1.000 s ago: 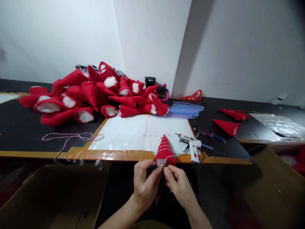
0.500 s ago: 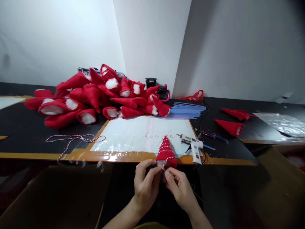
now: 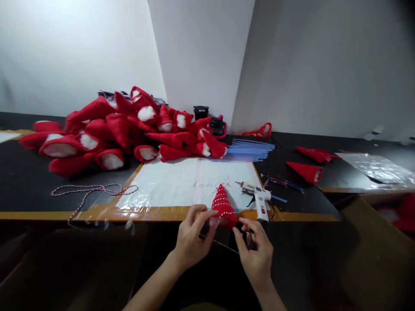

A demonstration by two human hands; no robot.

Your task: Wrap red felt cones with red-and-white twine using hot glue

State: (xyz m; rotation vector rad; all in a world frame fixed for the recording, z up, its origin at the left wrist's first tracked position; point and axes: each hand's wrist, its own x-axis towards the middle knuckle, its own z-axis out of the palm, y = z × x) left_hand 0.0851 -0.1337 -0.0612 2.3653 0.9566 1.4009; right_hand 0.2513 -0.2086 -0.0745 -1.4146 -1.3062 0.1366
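Red cone (image 3: 223,206) fore-and-aft, tip away

black table (image 3: 29,172) along a pale wall (image 3: 81,43), grey column (image 3: 197,52) mid-wall; white sheet (image 3: 162,185) on the table, brown tape (image 3: 152,214) along the front edge; black jar (image 3: 201,112) at the column foot, squat dark pot (image 3: 217,124) with pink knob just right of it; red plastic bag (image 3: 259,130) by the wall; blue strips (image 3: 248,149) fanned in a stack; pens (image 3: 294,186) right of the sheet; crinkled clear plastic (image 3: 382,168) far right; cardboard box (image 3: 366,242) below, dim
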